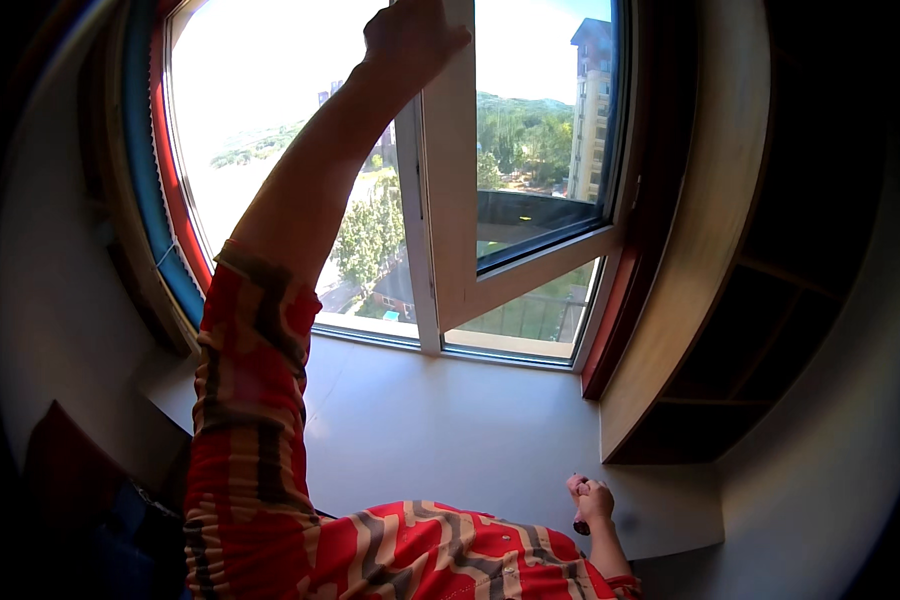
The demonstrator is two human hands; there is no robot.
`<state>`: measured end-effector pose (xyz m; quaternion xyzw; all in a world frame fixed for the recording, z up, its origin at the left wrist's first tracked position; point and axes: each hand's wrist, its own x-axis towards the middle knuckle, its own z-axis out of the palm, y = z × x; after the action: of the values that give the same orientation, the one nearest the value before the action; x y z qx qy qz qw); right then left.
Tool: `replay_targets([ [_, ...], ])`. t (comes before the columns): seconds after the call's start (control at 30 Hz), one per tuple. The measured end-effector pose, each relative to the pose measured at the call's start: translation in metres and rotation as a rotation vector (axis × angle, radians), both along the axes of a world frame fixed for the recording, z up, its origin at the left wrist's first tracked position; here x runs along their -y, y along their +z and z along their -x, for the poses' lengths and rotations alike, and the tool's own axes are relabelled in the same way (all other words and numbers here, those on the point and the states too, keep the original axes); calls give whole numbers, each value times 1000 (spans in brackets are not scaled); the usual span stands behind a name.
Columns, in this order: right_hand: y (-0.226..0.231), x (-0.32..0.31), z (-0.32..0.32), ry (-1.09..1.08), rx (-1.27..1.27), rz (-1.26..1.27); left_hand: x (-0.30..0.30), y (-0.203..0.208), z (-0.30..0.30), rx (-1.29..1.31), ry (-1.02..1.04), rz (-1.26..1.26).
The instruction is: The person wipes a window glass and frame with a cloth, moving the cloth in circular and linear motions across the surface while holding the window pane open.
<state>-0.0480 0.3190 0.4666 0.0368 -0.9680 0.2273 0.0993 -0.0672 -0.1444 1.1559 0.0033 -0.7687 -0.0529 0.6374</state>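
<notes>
My left arm, in a red, tan and dark patterned sleeve, stretches up across the window. At the upper edge of the view, my left hand is closed at the edge of the white window sash, its thumb lying over the frame. Some of its fingers are cut off or in shadow. The sash stands tilted, with a gap along its bottom. Low on the right, my right hand is closed over the pale windowsill. A small pinkish thing with a dark rounded end shows in it, too small to name.
A wooden shelf unit with dark compartments borders the window on the right. Red trim and a blue curtain edge flank the opening. A dark red object is at the lower left. Trees and a tall building are outside.
</notes>
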Motion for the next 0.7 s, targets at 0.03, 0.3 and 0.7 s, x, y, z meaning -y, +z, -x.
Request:
replay_targets([
  [0.03,-2,-4,-2,2,17,-3,0,2,0,6,31,27],
  [0.3,-27,-39,-14,-13,84,-29,-23,22,-16,128,177,47],
  [0.7,-43,-46,-8,-23,71,3,-12,29,-18,160,73,150],
])
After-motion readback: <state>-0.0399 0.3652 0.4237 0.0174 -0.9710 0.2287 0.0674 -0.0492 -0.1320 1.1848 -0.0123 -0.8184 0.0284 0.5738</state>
